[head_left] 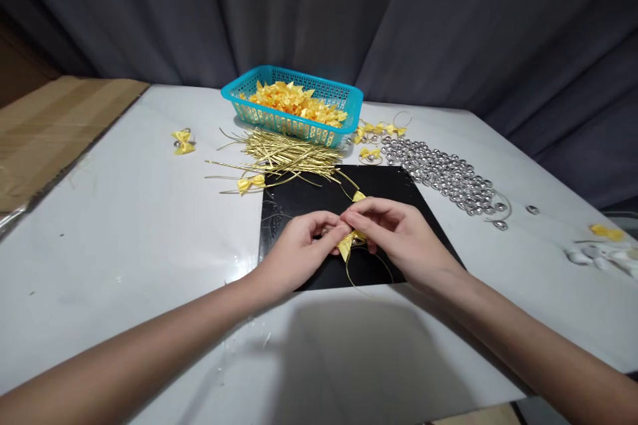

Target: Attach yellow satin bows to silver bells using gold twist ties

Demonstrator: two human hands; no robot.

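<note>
My left hand and my right hand meet over a black mat. Both pinch a yellow ribbon bow between thumbs and fingertips; the fingers partly cover it. From the bow a thin gold cord curves down in a loop over the mat's front edge. Just beyond my right fingertips, part of another yellow bow shows. A pile of gold cord pieces lies behind the mat, and one yellow bow on cord rests at the mat's back left corner.
A turquoise basket of yellow bows stands at the back. Many silver beads spread to the right. Bows with beads and cord lie beside them, another bow far left. At the right edge are a yellow bow and whitish pieces.
</note>
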